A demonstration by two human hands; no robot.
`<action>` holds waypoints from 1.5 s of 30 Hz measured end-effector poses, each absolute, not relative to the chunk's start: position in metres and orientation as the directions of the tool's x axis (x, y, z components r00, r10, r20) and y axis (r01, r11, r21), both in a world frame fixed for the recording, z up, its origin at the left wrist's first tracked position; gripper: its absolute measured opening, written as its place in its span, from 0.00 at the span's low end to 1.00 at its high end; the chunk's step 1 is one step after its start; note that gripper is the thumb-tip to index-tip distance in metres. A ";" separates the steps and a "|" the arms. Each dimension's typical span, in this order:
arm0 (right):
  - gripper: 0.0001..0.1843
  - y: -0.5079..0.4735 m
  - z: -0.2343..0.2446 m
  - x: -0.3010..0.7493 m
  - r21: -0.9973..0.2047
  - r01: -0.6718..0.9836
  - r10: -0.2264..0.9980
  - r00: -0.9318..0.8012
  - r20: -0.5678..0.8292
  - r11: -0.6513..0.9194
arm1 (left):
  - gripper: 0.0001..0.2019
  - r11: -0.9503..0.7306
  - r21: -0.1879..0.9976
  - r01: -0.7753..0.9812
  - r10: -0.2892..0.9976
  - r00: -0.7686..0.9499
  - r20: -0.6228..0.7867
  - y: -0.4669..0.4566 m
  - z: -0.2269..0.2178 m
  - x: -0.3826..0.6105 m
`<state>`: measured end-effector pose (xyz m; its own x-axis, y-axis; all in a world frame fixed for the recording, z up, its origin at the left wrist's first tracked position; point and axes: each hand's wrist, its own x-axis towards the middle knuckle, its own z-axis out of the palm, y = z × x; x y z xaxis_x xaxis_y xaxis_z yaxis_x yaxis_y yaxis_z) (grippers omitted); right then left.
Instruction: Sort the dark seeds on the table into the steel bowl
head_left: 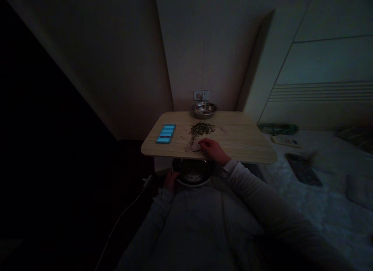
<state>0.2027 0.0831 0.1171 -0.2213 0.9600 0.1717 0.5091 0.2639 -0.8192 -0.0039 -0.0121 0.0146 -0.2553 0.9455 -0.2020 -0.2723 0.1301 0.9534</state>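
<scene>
My left hand point(171, 180) grips the left rim of a shiny metal bowl point(194, 180), held in my lap just below the table's near edge. Over the table's front part, my right hand point(213, 149) has its fingertips pinched together, low over the wood. What they hold, if anything, is too small to make out. Beside those fingertips lies a thin scatter of small reddish-dark grains point(192, 147). Just beyond is a loose heap of small dark green bean-like grains point(201, 128). The room is dim, so finer detail is lost.
On the small wooden table point(244, 146) lies a phone with a lit, blurred-out screen point(166, 133) at the left. A second metal bowl point(204, 110) stands at the back by a wall socket point(201, 95). A bed point(329, 212) with several objects is at the right; a white cable point(124, 214) hangs at the left.
</scene>
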 end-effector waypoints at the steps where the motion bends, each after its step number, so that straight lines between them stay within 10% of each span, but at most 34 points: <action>1: 0.14 0.083 0.116 0.203 -0.821 0.500 0.956 -0.233 0.179 0.276 | 0.08 0.132 0.953 -0.272 0.946 -0.253 -0.203 -0.013 0.016 -0.004; 17: 0.13 0.087 0.116 0.213 -0.925 0.278 0.944 -0.276 0.181 0.258 | 0.11 0.109 0.957 -0.270 0.927 -0.319 -0.196 -0.006 -0.004 -0.008; 45: 0.11 0.085 0.112 0.246 -0.857 0.428 0.958 -0.110 0.266 0.288 | 0.06 0.173 0.962 -0.212 0.958 -0.190 -0.215 -0.018 0.034 -0.013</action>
<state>0.2456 0.0850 0.1124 -0.1100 0.9576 0.2664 0.4281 0.2875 -0.8568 -0.0131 -0.0175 0.0338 -0.1901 0.9580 -0.2145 -0.2119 0.1733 0.9618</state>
